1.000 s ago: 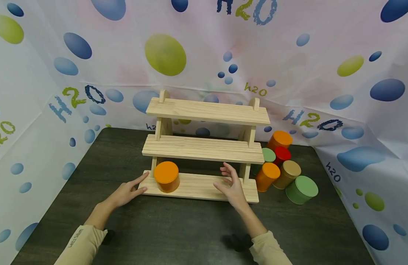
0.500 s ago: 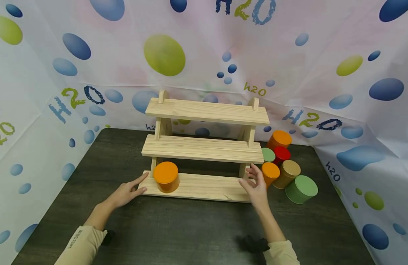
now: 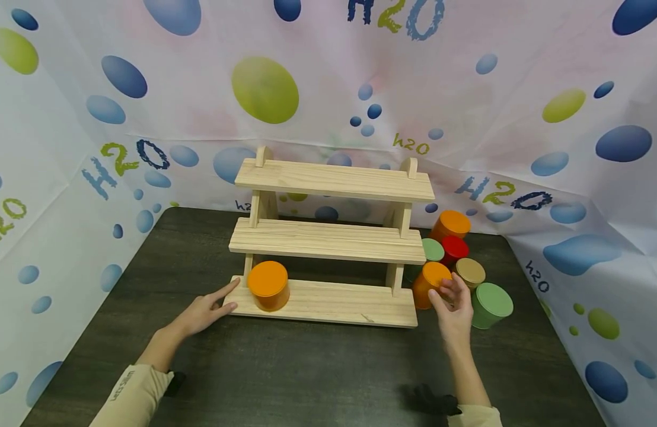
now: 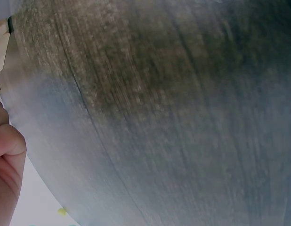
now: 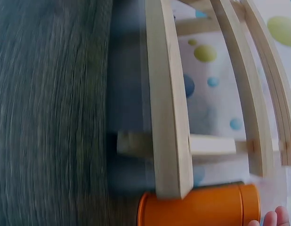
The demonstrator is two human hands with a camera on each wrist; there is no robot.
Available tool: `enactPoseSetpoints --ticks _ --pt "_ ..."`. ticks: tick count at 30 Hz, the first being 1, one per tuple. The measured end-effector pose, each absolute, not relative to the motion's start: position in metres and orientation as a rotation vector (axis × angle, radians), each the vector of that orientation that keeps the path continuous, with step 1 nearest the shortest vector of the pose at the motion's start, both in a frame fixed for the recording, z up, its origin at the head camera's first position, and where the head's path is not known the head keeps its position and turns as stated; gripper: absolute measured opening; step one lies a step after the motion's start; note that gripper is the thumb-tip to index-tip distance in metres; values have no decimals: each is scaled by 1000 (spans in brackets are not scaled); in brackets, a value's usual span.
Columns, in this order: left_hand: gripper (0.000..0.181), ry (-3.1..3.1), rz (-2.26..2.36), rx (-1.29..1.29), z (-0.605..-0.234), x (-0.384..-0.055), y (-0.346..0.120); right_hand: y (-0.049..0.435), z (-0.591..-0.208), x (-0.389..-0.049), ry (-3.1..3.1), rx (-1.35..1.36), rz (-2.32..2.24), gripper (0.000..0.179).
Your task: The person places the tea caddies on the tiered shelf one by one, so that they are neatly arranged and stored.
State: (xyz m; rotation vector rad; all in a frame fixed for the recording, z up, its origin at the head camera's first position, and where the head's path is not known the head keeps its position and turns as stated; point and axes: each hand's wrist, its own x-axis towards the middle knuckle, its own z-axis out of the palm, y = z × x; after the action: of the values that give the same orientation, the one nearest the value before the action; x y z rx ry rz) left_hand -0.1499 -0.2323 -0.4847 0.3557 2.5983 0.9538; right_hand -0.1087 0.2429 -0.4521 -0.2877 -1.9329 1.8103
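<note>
A three-tier wooden shelf [image 3: 328, 240] stands on the dark table. My left hand [image 3: 203, 311] touches the left end of its bottom board, index finger stretched out; the left wrist view shows part of that hand [image 4: 6, 155] at the edge. A wide orange tin [image 3: 268, 287] sits on the left of the bottom board. To the right of the shelf, my right hand [image 3: 453, 308] is at a tall orange tin [image 3: 427, 287], its thumb in front and fingers by the lid. In the right wrist view, fingertips [image 5: 270, 218] are close to the orange tin [image 5: 197, 207]; firm contact is unclear.
Around the tall orange tin stand a gold tin [image 3: 469, 271], a wide green tin [image 3: 491, 303], a red tin [image 3: 454, 249], a smaller green tin [image 3: 432, 249] and another orange tin [image 3: 451, 224]. A printed sheet [image 3: 328, 89] hangs behind the table [image 3: 286, 373].
My right hand has moved right, from over the bottom board past the shelf's right end to the tall orange tin. My left hand has stayed at the shelf's left end.
</note>
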Motion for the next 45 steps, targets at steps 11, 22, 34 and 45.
enactPoseSetpoints --ticks 11,22,34,45 --pt "65 2608 952 376 -484 -152 -232 286 -459 -97 -1754 -467 1727 52" --pt "65 2598 952 363 -487 -151 -234 323 -470 -87 -1804 -759 1586 59" --pt "64 2621 950 375 -485 -150 -235 339 -481 -96 -2117 -919 1544 85" --pt "64 2618 962 379 -487 -152 -235 344 -490 -102 -2145 -906 1582 88"
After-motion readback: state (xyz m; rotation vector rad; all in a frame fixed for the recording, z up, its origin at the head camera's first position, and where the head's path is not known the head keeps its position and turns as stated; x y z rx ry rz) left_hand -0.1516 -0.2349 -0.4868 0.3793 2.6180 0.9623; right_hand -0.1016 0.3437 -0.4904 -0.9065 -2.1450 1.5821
